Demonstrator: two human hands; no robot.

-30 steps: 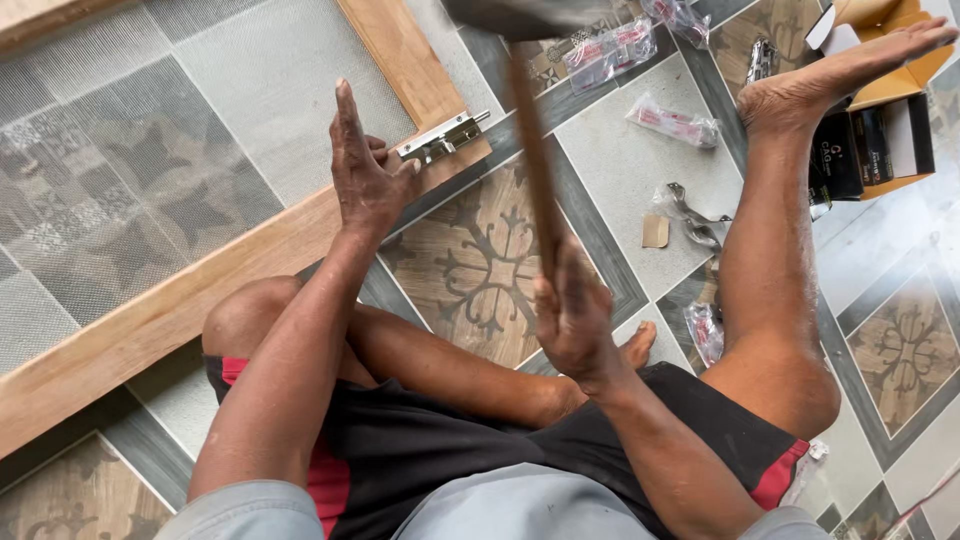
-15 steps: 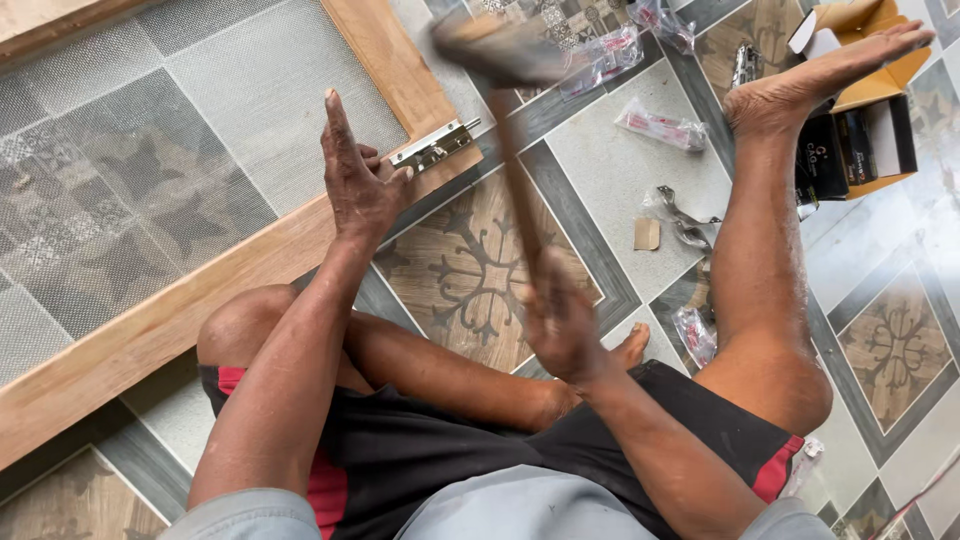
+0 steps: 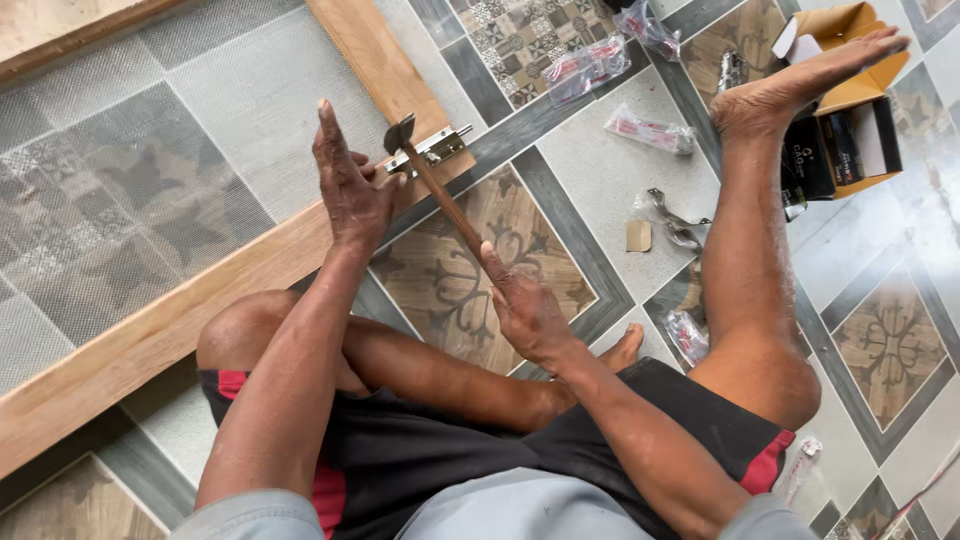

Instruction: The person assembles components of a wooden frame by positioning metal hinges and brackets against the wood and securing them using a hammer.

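1. patterned grey and brown floor tiles (image 3: 600, 170) lie under a light wooden screen frame (image 3: 370, 60).
2. right hand (image 3: 530, 310) is clamped on a brown wooden-handled hammer (image 3: 440, 195), whose head is at the silver metal latch (image 3: 440, 148) on the frame.
3. left hand (image 3: 350, 190) rests open-fingered beside the latch.

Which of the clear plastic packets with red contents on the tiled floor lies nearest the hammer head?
The clear packet at the top, just right of the wooden frame; the others lie farther right or down by the legs.
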